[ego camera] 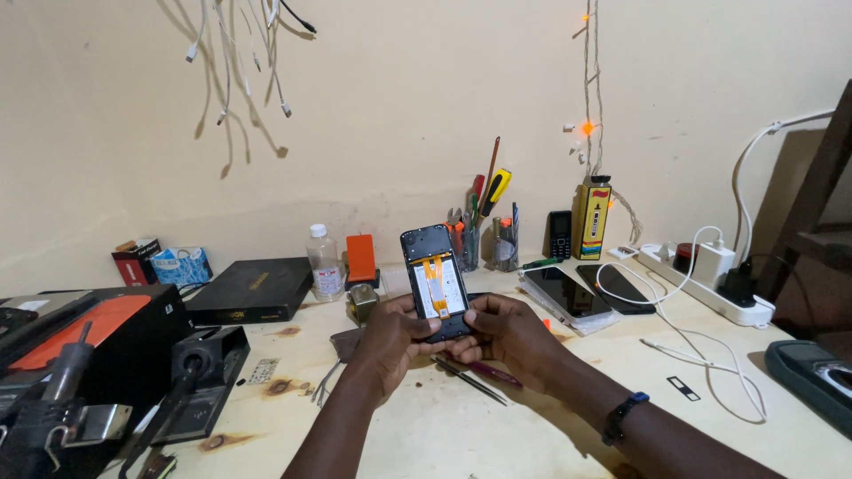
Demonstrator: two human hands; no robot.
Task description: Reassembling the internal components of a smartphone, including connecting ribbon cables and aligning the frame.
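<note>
Both my hands hold an opened smartphone point(435, 277) upright over the middle of the wooden table point(497, 426). Its back cover is off, showing a white battery crossed by orange flex cables. My left hand point(390, 337) grips the phone's lower left edge. My right hand point(506, 328) grips its lower right, thumb on the bottom of the battery. A dark band sits on my right wrist point(624, 417).
Tweezers and a red-handled tool point(475, 374) lie under my hands. Two dark phones point(586, 288) lie right of centre near a white power strip point(710, 288) with cables. Tool cups point(484, 239), a bottle point(325, 262), a black box point(253, 290) and soldering gear point(106, 372) stand behind and left.
</note>
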